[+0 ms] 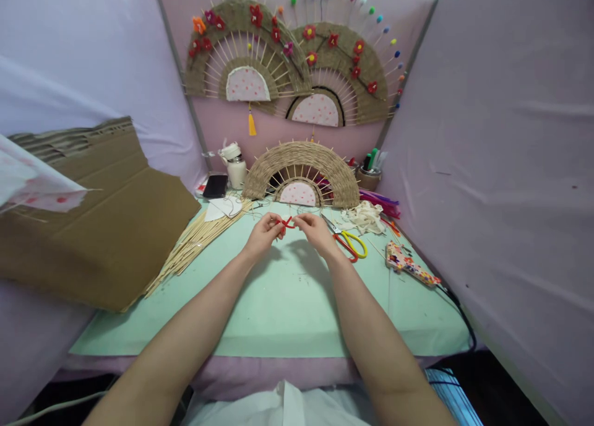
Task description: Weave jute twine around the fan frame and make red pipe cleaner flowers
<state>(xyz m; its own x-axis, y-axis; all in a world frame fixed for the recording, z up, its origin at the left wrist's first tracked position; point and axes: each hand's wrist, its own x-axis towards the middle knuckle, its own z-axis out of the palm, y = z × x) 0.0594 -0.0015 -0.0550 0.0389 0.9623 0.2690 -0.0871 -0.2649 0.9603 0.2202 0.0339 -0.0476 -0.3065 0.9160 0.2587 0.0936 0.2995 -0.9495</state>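
Over the middle of the table, my left hand [266, 233] pinches a bent red pipe cleaner [288, 223], its short ends sticking out from the fingertips. My right hand [315, 229] is closed at the other side of the same pipe cleaner, thumb and fingertip together at its end. Just right of my right hand lie scissors [356, 245] with one red and one yellow handle. Behind both hands stands a half-round twine-wrapped fan [301, 155] with thin sticks and a dotted cloth centre.
Thin wooden sticks [192, 243] and a big cardboard sheet [106, 221] lie left. A patterned glue gun [411, 265] with a cable, cream strips [364, 218] and purple pipe cleaners [381, 203] are right. A white bottle [236, 171] and a pen holder [369, 178] stand behind.
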